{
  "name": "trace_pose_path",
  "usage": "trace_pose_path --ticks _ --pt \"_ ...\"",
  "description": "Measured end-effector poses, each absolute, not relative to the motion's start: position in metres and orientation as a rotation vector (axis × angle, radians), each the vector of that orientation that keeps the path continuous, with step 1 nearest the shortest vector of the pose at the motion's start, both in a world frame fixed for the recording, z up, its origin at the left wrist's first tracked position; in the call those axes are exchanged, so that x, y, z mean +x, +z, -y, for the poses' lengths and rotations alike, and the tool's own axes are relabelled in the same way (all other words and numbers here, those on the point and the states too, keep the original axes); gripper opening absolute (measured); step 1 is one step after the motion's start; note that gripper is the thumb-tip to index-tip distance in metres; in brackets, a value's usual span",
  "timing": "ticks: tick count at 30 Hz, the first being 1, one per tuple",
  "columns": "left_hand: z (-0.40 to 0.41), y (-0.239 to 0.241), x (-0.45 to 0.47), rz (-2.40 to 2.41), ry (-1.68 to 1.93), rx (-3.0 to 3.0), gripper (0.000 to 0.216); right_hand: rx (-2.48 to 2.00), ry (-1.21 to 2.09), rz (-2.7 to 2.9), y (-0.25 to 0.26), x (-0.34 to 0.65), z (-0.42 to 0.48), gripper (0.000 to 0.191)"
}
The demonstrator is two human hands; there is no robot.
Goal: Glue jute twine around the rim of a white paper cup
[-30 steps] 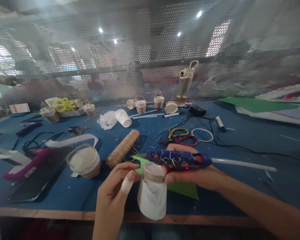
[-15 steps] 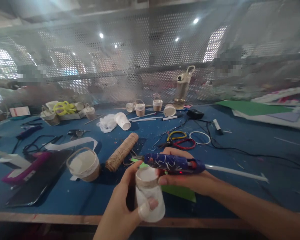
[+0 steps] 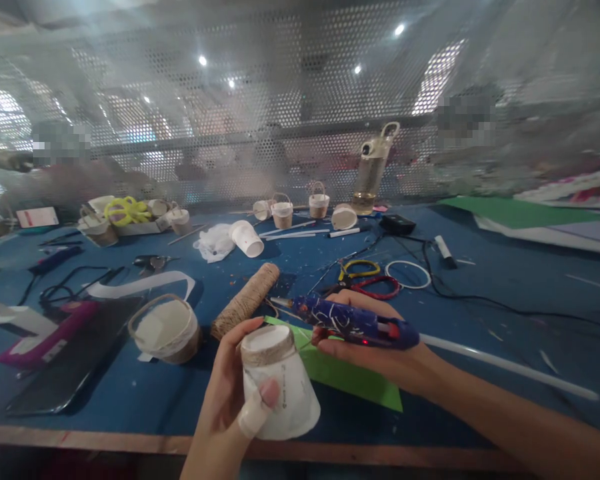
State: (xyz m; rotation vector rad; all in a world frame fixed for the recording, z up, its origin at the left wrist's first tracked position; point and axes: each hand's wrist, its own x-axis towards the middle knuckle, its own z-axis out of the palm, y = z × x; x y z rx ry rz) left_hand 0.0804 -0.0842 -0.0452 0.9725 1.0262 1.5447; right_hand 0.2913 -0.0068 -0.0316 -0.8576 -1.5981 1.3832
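My left hand [image 3: 230,393] is wrapped round a white paper cup [image 3: 287,393], held upside down with its base up. A band of brown twine [image 3: 269,354] circles the cup near that base. The thumb, with a pale bandage on it, presses the cup's side. In my right hand [image 3: 350,353] is a blue hot glue gun [image 3: 357,321], its nozzle pointing left above the cup. A clear glue stick [image 3: 510,367] sticks out of its back end. Behind the cup lies a roll of twine [image 3: 247,300]. A green paper sheet [image 3: 350,373] lies beneath my right hand.
Left of the cup stands a twine-wrapped basket [image 3: 167,330], beside a black phone-like slab [image 3: 75,360]. Pliers with red and yellow handles [image 3: 375,283] lie behind the glue gun. A bottle [image 3: 373,173], small baskets [image 3: 282,215] and a tipped white cup [image 3: 247,238] are further back.
The cup has moved left and tilted in my left hand. The glue gun has shifted slightly right, away from the cup, and more of the glue stick and green paper shows.
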Motion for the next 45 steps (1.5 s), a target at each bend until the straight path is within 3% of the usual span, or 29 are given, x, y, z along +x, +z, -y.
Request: trace_pose_path --ticks 8,16,20,31,45 --pt "0.085 -0.046 0.08 -1.031 1.494 0.968 0.058 -0.82 1.04 1.835 -0.031 0.288 0.008 0.017" --pt "0.085 -0.046 0.076 -1.014 1.439 0.985 0.061 -0.888 0.76 1.721 -0.024 0.289 0.018 0.012" --pt "0.085 -0.046 0.076 -0.999 1.461 0.956 0.061 -0.739 0.539 1.735 -0.019 0.303 0.024 0.025" --pt "0.081 -0.047 0.076 -1.041 1.559 0.853 0.076 -0.595 1.002 1.806 -0.013 0.301 0.023 0.018" --pt "0.085 -0.047 0.077 -1.062 1.626 0.893 0.064 -0.713 0.892 2.114 -0.023 0.313 0.015 0.026"
